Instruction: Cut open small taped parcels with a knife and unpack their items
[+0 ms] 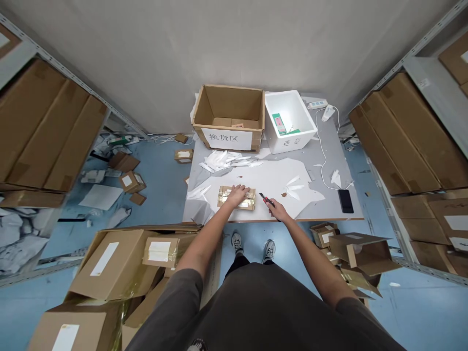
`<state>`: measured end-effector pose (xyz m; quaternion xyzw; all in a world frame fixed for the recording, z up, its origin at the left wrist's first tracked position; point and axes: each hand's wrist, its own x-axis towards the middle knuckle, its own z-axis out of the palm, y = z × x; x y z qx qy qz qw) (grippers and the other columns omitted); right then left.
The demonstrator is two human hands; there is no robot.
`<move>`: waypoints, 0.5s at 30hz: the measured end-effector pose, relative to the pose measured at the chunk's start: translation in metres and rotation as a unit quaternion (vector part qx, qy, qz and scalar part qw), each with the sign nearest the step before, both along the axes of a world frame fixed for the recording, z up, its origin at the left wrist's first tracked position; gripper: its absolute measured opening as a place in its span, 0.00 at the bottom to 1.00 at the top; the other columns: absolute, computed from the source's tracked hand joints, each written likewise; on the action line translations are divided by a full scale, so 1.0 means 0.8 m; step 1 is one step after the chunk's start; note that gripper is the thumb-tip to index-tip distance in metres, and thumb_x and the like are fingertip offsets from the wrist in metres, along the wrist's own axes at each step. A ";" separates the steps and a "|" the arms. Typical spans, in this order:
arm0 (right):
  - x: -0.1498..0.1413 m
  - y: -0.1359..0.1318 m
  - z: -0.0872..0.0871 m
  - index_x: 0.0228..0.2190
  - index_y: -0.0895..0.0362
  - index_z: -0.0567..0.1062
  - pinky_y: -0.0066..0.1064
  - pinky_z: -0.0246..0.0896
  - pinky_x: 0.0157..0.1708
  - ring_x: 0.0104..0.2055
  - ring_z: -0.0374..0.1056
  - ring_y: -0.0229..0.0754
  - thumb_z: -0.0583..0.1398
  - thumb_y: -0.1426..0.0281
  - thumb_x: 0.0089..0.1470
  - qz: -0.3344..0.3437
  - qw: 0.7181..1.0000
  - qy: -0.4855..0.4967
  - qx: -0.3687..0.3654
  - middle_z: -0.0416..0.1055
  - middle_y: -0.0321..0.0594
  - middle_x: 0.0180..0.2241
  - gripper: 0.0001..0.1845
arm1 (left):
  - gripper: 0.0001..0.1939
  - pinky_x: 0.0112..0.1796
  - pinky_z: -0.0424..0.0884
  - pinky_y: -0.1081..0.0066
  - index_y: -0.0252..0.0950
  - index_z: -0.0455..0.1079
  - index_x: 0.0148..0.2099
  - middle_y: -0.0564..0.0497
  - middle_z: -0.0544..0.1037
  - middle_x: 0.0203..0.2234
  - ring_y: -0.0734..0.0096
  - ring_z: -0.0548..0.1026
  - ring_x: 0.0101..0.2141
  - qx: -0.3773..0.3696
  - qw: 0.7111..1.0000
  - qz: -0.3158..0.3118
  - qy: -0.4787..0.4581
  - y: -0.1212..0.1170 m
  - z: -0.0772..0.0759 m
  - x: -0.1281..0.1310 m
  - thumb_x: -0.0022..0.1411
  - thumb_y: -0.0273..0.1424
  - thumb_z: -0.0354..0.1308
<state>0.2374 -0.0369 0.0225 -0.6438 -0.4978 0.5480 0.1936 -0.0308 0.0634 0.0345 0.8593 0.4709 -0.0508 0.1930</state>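
Observation:
A small taped cardboard box lies flat near the front edge of the table. My left hand rests on top of it with the fingers stretched out and covers its middle. To the right of the box, my right hand is closed around a red and black utility knife. The blade points up and left, apart from the box. White paper scraps are piled behind the box, and more paper strips lie to the right of the knife.
At the table's back stand a large open carton and a white foam bin holding green packets. A phone lies at the right edge, near a white cable and power strip. Stacked cartons crowd the left; opened boxes lie right.

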 end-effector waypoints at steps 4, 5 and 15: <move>0.003 0.003 0.006 0.43 0.49 0.76 0.32 0.66 0.32 0.25 0.70 0.41 0.49 0.47 0.70 0.028 0.999 -0.041 0.013 0.74 0.31 0.27 0.24 | 0.21 0.67 0.59 0.41 0.42 0.72 0.64 0.39 0.76 0.59 0.46 0.69 0.64 -0.018 0.999 -0.026 -0.005 0.004 -0.019 -0.001 0.71 0.28 0.61; 0.004 0.004 0.008 0.43 0.49 0.77 0.32 0.66 0.33 0.27 0.71 0.42 0.50 0.48 0.70 0.043 0.997 -0.060 0.022 0.74 0.32 0.27 0.24 | 0.21 0.66 0.60 0.41 0.41 0.72 0.64 0.38 0.76 0.59 0.45 0.69 0.64 -0.017 0.999 -0.034 0.001 0.005 -0.023 0.003 0.71 0.27 0.60; 0.012 0.018 0.013 0.53 0.48 0.82 0.35 0.64 0.47 0.51 0.72 0.50 0.63 0.59 0.68 0.188 0.945 -0.234 0.130 0.78 0.43 0.46 0.15 | 0.29 0.71 0.57 0.45 0.25 0.66 0.71 0.26 0.68 0.69 0.45 0.63 0.73 0.057 0.995 -0.063 -0.045 -0.018 -0.066 0.002 0.71 0.18 0.43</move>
